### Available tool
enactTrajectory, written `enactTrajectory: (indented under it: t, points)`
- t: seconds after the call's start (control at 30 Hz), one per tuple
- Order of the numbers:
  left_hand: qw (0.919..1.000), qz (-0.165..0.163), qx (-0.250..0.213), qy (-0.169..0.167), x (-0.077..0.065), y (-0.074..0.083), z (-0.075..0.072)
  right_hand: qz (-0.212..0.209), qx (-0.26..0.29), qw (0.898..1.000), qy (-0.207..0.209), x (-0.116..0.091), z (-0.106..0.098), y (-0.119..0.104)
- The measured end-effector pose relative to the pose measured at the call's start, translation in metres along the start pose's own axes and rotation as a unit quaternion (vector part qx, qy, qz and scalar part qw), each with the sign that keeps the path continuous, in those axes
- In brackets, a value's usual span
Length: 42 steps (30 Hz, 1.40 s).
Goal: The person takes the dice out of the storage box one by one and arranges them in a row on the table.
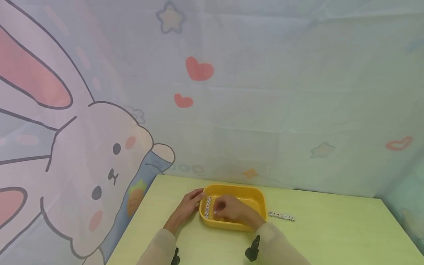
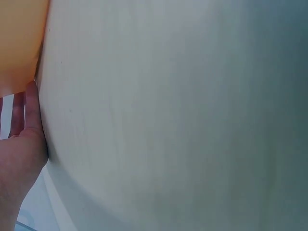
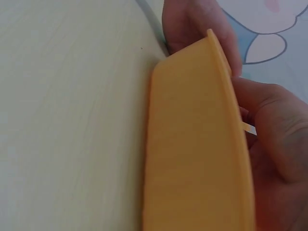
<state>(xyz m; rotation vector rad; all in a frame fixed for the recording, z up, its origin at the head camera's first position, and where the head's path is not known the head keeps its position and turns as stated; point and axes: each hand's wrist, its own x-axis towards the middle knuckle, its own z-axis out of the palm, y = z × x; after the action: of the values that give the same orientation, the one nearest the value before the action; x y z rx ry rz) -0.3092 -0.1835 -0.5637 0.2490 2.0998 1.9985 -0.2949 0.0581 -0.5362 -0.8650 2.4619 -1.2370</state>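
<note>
A yellow rectangular tray sits on the table. My left hand holds its left end, with fingers along the outer wall and the thumb at the rim. The left wrist view shows that hand's straight fingers against the tray's side. My right hand reaches inside over the near wall, thumb and index finger pinching a small white die, mostly hidden by the fingers. Close to its left, a row of several white dice lines the tray's left wall, black and red pips showing.
Outside the tray, to its right, another row of white dice lies on the pale yellow-green table. A cloth backdrop printed with a rabbit, hearts and stars hangs behind the table. Dark wrist-camera parts stick out by the sleeves.
</note>
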Motion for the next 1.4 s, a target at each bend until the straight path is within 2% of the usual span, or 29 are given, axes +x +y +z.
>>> enactTrajectory:
  t: [0.2,0.43,0.6,1.03,1.2,1.4]
  points:
    - [0.9999,-0.004,0.007,0.008,0.000,-0.002,-0.003,0.005,-0.050,0.998,0.025,-0.019,-0.024,-0.012]
    - [1.0000,-0.002,0.000,0.009,-0.002,-0.003,-0.003,-0.057,-0.054,0.994,0.071,-0.046,-0.062,-0.014]
    - [0.9999,-0.003,-0.001,0.013,-0.003,-0.003,-0.002,-0.056,-0.058,0.991,0.106,-0.070,-0.089,-0.009]
    - [0.9999,0.005,-0.007,-0.006,0.003,0.000,0.001,-0.007,-0.098,0.980,0.173,-0.137,-0.138,0.051]
    - [1.0000,0.004,-0.008,0.001,0.003,0.001,0.001,0.011,-0.113,0.977,0.181,-0.160,-0.146,0.072]
    - [0.9999,0.002,-0.012,-0.001,0.000,0.001,0.003,0.038,-0.125,0.976,0.174,-0.186,-0.144,0.097]
